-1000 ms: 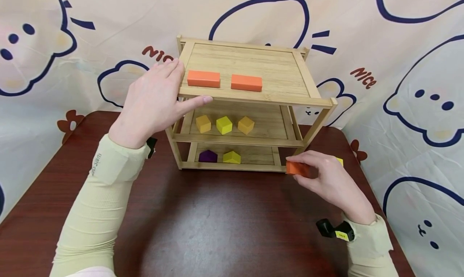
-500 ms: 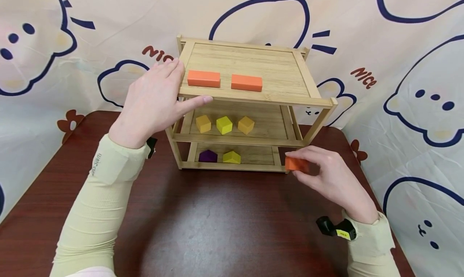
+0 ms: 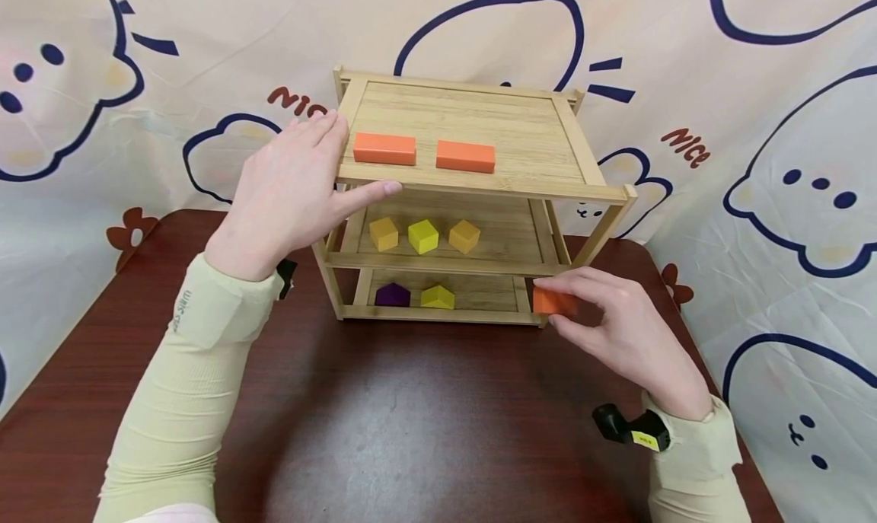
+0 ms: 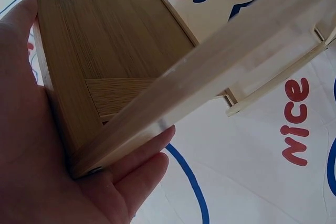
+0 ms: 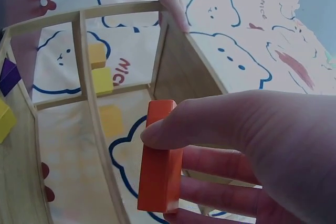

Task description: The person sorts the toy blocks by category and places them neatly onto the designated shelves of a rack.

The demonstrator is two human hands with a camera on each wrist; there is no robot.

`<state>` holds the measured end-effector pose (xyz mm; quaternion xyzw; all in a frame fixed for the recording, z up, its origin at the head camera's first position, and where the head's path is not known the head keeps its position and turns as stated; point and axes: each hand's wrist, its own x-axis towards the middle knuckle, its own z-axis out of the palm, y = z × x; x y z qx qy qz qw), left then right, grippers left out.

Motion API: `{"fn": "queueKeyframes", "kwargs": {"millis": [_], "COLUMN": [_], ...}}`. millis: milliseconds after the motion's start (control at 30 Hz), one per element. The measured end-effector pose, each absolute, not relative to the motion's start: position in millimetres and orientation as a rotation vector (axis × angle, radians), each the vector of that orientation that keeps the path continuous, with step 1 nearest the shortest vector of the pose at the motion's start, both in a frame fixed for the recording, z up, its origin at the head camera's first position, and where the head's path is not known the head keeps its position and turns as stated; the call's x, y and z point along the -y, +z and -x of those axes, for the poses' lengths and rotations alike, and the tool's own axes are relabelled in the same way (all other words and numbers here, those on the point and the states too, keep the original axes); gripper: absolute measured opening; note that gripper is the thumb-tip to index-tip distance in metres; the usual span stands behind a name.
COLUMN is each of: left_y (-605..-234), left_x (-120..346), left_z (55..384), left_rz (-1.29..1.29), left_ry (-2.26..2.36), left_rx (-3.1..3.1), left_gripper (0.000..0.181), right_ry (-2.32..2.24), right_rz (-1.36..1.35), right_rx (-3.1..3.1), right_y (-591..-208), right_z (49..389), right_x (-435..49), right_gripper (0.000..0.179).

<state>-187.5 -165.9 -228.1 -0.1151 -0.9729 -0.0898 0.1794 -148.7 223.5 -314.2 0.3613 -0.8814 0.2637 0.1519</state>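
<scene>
My left hand (image 3: pixel 288 180) rests on the top left front corner of a three-tier wooden shelf (image 3: pixel 473 192). Its thumb lies along the front edge and its other fingers reach along the left side; in the left wrist view the corner post (image 4: pixel 173 93) crosses the palm. Between thumb and fingers, my right hand (image 3: pixel 620 321) pinches an orange rectangular block (image 5: pixel 160 166) by the shelf's lower right front corner. Two similar orange blocks, one left (image 3: pixel 384 149) and one right (image 3: pixel 466 157), lie in a row near the top tier's front edge.
On the middle tier sit two orange-yellow cubes (image 3: pixel 384 234) and a yellow cube (image 3: pixel 423 237) between them. A purple block (image 3: pixel 393 294) and a yellow peaked block (image 3: pixel 438 297) are on the bottom tier. The dark table (image 3: pixel 411 416) backs onto cartoon-printed cloth.
My right hand has lifted the orange block slightly and shifted it a little left, closer to the shelf. The left hand stays put.
</scene>
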Motion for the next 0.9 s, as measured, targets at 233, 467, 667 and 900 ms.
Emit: {"fn": "queueKeyframes", "kwargs": {"millis": [233, 467, 667, 900], "left_y": [-228, -230, -230, -229], "left_x": [166, 166, 166, 166], "left_z": [187, 187, 188, 187], "left_rz": [0.326, 0.335, 0.334, 0.331], "left_ry": [-0.251, -0.251, -0.258, -0.260], "left_rx": [2.742, 2.729, 2.731, 2.734], "left_gripper": [0.109, 0.108, 0.107, 0.106], "right_ry": [0.777, 0.755, 0.753, 0.776], "right_rz": [-1.034, -1.028, -1.040, -1.076], "right_rx": [2.508, 2.489, 2.439, 2.344], "right_y": [-302, -295, -287, -278], "right_z": [145, 143, 143, 144], "right_x": [-217, -213, -209, -206], "right_gripper": [0.056, 0.054, 0.053, 0.054]}}
